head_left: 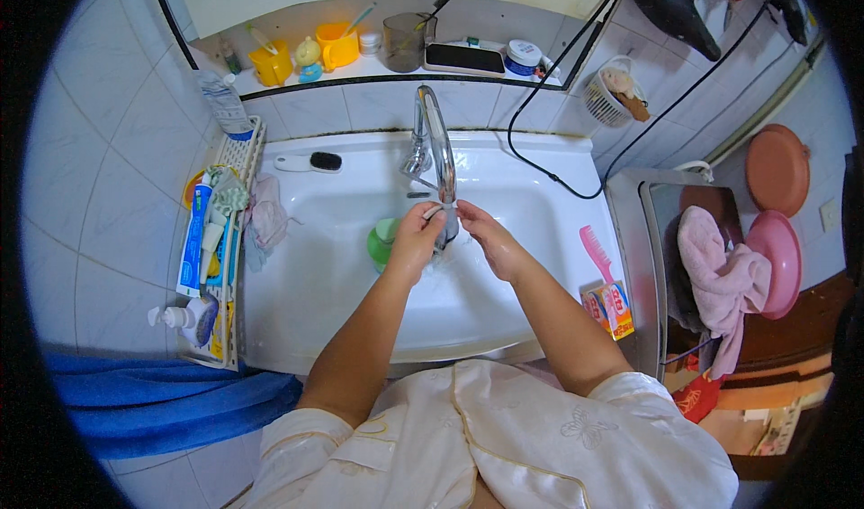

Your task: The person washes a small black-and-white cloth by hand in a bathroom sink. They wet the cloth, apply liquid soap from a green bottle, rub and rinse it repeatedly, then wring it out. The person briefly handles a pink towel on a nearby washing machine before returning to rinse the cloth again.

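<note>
Over the white sink basin (315, 266), both my hands meet at the tip of the long chrome tap (438, 144). My left hand (416, 235) has its fingers curled around a small white thing at the spout's end. My right hand (481, 230) pinches the same spot from the other side. What the white thing is I cannot tell. A green cup (382, 242) lies in the basin just left of my left hand. No water stream is clearly visible.
A pink comb (596, 250) and a small box (608, 309) lie on the sink's right rim. A brush (308, 162) lies at the back rim. A rack (212, 239) with tubes hangs left. Yellow cups (335, 46) stand on the shelf. A pink towel (720, 275) lies right.
</note>
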`<state>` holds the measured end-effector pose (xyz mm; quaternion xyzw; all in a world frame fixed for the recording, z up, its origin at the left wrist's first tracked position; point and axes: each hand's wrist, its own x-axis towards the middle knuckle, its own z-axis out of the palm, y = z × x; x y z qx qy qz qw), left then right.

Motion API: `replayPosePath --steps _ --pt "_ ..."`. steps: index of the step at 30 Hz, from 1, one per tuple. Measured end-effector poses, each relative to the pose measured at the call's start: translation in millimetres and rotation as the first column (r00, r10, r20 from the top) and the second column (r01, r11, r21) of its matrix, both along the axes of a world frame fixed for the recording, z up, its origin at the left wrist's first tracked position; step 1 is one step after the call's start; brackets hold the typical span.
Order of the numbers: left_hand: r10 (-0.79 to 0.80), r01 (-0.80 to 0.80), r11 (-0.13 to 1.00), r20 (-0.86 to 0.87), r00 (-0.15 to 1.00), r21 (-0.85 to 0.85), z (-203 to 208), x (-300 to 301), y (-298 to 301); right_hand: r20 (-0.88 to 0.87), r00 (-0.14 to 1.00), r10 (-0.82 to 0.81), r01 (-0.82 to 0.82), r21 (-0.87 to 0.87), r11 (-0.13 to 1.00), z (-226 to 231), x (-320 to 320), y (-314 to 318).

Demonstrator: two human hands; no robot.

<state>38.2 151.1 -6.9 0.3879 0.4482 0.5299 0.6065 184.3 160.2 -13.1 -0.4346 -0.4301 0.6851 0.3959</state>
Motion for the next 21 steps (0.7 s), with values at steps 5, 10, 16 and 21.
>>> replayPosePath --steps 5,10,16,21 --pt "-0.092 0.093 0.995 -0.042 0.995 0.022 4 -8 12 0.100 0.985 0.143 -0.123 -0.186 0.975 5 -3 3" --pt "-0.055 0.093 0.991 -0.339 0.939 0.096 2 -15 20 -0.182 0.982 -0.043 0.011 -0.174 0.985 22 -13 -4" --pt "0.273 0.023 0.943 -0.809 0.520 0.333 7 -35 21 -0.377 0.903 -0.206 0.065 -0.355 0.933 17 -27 -6" --pt "0.363 -0.005 0.924 -0.870 0.335 0.383 -39 -61 23 -0.431 0.870 -0.239 -0.011 -0.502 0.865 -3 -51 -15"
